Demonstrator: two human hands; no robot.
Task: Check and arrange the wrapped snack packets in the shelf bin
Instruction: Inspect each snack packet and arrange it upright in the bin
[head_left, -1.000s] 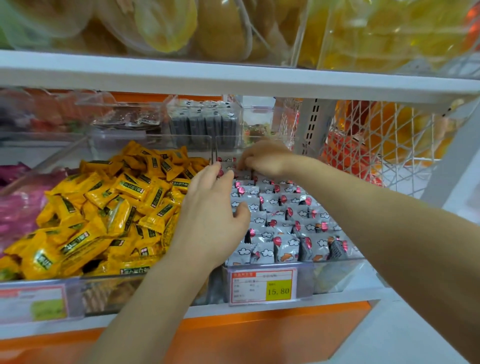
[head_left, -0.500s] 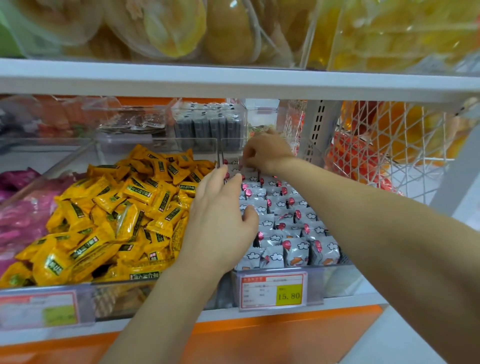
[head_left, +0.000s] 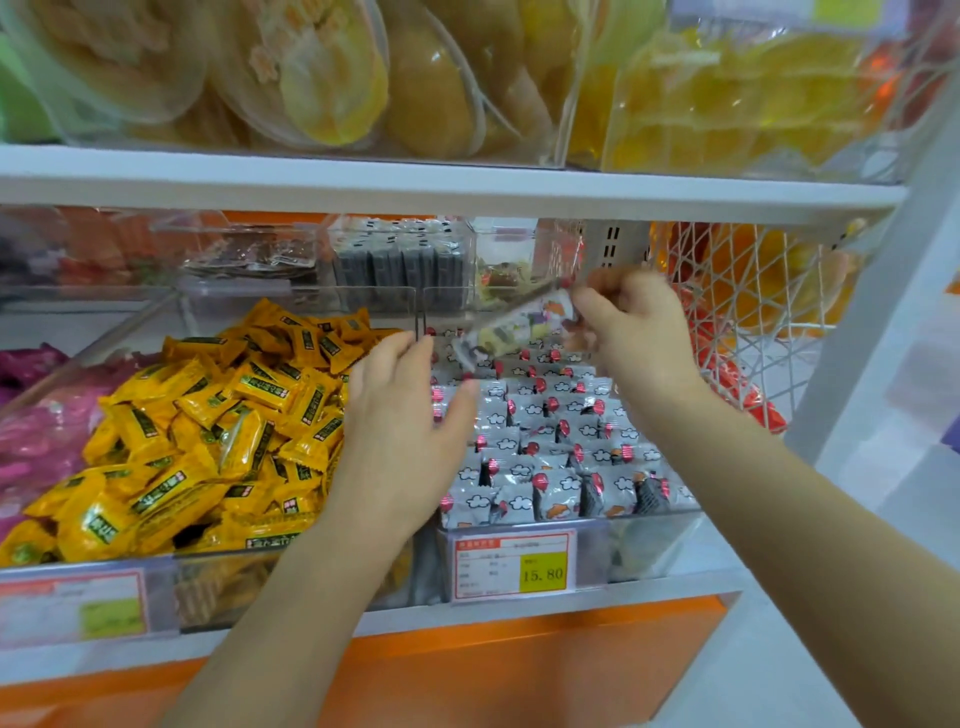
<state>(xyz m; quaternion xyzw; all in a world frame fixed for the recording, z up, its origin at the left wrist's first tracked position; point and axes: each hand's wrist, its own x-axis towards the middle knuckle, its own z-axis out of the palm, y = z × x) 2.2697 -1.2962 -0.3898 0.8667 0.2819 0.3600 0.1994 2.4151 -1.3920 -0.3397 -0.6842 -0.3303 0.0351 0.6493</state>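
Note:
A clear shelf bin (head_left: 649, 540) holds rows of grey snack packets (head_left: 550, 441) printed with white clouds and red marks. My right hand (head_left: 631, 332) is raised over the back of the bin, pinching one grey packet (head_left: 514, 325), which is blurred and hangs tilted in the air. My left hand (head_left: 402, 426) lies flat, fingers together, on the left side of the rows along the divider, holding nothing.
A bin of yellow packets (head_left: 208, 441) sits to the left, pink packets (head_left: 31, 415) beyond it. A price tag reading 15.80 (head_left: 514, 566) fronts the grey bin. A white shelf (head_left: 441, 187) runs low overhead; a wire mesh basket (head_left: 748, 301) stands to the right.
My right hand has lifted from the back row and now holds a grey packet up in the air. My left hand has stayed on the rows.

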